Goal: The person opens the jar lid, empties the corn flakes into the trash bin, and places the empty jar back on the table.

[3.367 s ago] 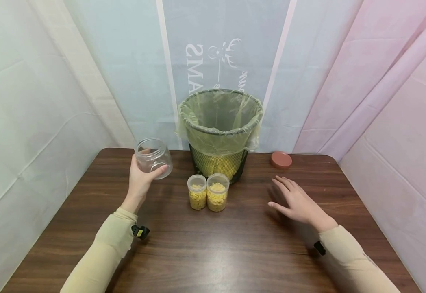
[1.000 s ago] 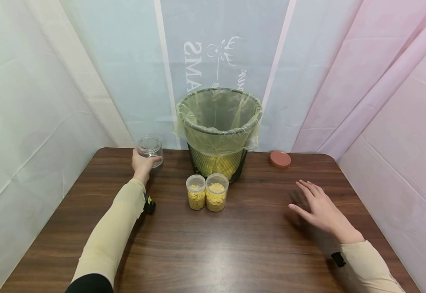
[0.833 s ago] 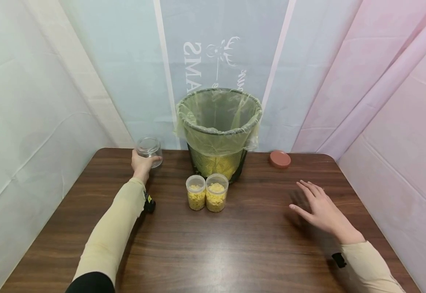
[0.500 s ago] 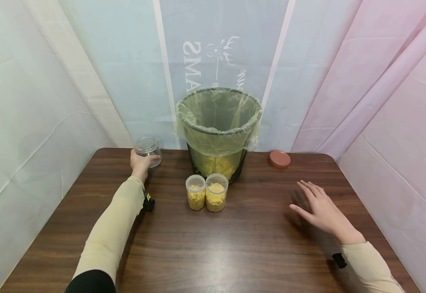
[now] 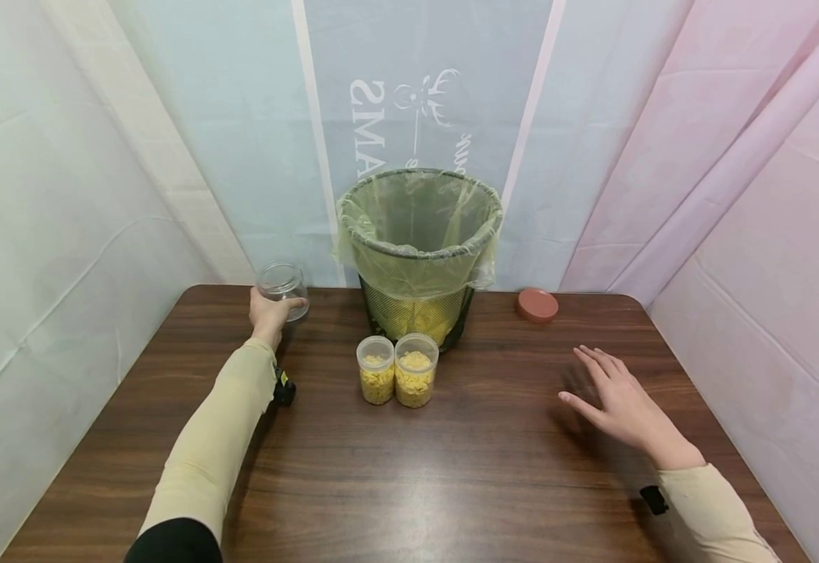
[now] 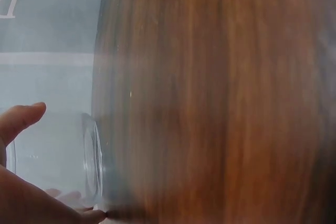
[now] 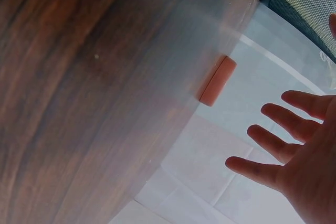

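Observation:
At the table's back left corner, my left hand point(image 5: 269, 314) holds a clear, wide-mouthed jar point(image 5: 284, 281) with no lid on. The jar stands upright and looks empty. In the left wrist view, the thumb point(image 6: 23, 120) lies on one side of the jar point(image 6: 50, 156) and fingertips show on the other. My right hand point(image 5: 624, 403) hovers over the right side of the table, fingers spread and holding nothing. Beyond it lies a reddish-brown round lid point(image 5: 538, 306), which the right wrist view shows as a flat disc point(image 7: 218, 81) near the back edge.
A black mesh bin point(image 5: 420, 254) with a pale yellow liner stands at the back middle, yellow stuff showing low through its mesh. Before it are two clear tubs side by side, a narrower tub point(image 5: 377, 383) and a wider tub point(image 5: 415, 385), both holding yellow bits. Cloth walls enclose the table point(image 5: 395, 477).
The jar, tilted and raised 3.4 s ago, now stands upright farther back, still in my left hand. My right hand has drawn away to the right. Over the last second little has moved.

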A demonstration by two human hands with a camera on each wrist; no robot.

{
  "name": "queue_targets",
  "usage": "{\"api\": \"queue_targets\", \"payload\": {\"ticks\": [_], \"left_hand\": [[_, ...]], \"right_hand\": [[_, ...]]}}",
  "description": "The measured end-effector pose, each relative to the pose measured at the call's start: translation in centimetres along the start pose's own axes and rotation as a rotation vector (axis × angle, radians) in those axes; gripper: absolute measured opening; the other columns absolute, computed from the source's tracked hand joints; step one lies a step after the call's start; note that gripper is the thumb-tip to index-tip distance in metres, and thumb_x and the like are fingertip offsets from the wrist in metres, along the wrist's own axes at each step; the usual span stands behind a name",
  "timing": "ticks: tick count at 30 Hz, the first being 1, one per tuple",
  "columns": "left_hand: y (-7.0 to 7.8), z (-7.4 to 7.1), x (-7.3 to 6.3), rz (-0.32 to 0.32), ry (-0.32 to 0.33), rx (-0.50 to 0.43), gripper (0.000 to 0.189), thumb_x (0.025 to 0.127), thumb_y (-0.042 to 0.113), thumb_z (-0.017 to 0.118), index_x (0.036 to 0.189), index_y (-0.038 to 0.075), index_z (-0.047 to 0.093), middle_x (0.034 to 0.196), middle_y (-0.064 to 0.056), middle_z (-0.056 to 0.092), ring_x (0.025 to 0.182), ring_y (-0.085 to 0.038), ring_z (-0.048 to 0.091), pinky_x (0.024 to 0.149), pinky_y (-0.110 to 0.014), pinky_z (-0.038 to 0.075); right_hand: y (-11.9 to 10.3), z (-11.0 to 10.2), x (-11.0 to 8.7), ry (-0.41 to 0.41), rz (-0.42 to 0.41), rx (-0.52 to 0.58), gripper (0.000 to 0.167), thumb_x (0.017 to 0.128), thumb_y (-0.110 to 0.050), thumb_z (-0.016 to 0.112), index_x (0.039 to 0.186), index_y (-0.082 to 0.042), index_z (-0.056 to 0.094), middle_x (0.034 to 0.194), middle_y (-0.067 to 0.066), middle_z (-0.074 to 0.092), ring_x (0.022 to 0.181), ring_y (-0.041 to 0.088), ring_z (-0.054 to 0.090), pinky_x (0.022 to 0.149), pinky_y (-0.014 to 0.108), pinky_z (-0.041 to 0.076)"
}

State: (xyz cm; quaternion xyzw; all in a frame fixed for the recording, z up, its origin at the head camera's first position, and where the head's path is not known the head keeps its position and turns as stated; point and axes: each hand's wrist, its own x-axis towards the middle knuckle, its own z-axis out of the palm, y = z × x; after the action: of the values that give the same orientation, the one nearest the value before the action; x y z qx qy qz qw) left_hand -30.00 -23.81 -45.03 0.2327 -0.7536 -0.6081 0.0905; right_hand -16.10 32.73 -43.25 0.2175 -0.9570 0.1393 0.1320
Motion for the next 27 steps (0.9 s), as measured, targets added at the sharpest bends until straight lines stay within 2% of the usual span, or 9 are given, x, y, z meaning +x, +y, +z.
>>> {"api": "queue_targets", "payload": {"ticks": [4,10,14,22,27], "left_hand": [[-0.1,-0.1,0.0,0.032,-0.037,0.008,0.105,0.075,0.016,0.079,0.152,0.017,0.007,0.154,-0.011,0.021,0.142,-0.029,0.022,0.112,-0.043,0.029],[-0.4,-0.5,-0.1,0.036,-0.058,0.057,0.104,0.076,0.026,0.079,0.151,0.017,0.008,0.154,-0.011,0.022,0.141,-0.031,0.024,0.112,-0.046,0.028],[-0.4,-0.8,-0.5,0.029,-0.081,0.050,0.103,0.076,0.026,0.079,0.150,0.016,0.008,0.153,-0.012,0.022,0.140,-0.031,0.025,0.113,-0.046,0.028],[0.8,-1.7,-2.2,-0.067,-0.151,-0.003,0.101,0.083,0.027,0.073,0.151,0.013,0.000,0.157,-0.014,0.010,0.143,-0.032,0.017,0.115,-0.048,0.022],[1.5,-2.5,-3.9,-0.095,-0.178,-0.019,0.091,0.087,0.025,0.068,0.149,0.009,0.003,0.156,-0.015,0.008,0.144,-0.032,0.013,0.116,-0.048,0.018]], "right_hand": [[0.1,0.0,-0.1,0.003,-0.002,0.000,0.079,0.083,-0.040,0.070,0.139,0.004,0.039,0.139,0.025,0.042,0.126,0.047,0.037,0.094,0.060,0.034],[0.1,0.1,-0.1,-0.005,-0.001,0.007,0.079,0.083,-0.041,0.069,0.141,0.003,0.038,0.139,0.025,0.042,0.126,0.047,0.036,0.095,0.060,0.034],[0.0,0.1,-0.1,-0.006,-0.002,0.004,0.079,0.083,-0.041,0.070,0.141,0.002,0.037,0.139,0.025,0.042,0.126,0.047,0.037,0.095,0.061,0.034],[-0.4,0.4,-0.3,-0.022,0.006,0.016,0.079,0.084,-0.042,0.068,0.142,0.001,0.036,0.141,0.025,0.041,0.127,0.048,0.035,0.097,0.063,0.032],[-0.7,0.3,-0.1,-0.017,-0.004,0.025,0.079,0.084,-0.041,0.069,0.143,0.000,0.036,0.142,0.024,0.040,0.128,0.047,0.035,0.097,0.063,0.031]]}}
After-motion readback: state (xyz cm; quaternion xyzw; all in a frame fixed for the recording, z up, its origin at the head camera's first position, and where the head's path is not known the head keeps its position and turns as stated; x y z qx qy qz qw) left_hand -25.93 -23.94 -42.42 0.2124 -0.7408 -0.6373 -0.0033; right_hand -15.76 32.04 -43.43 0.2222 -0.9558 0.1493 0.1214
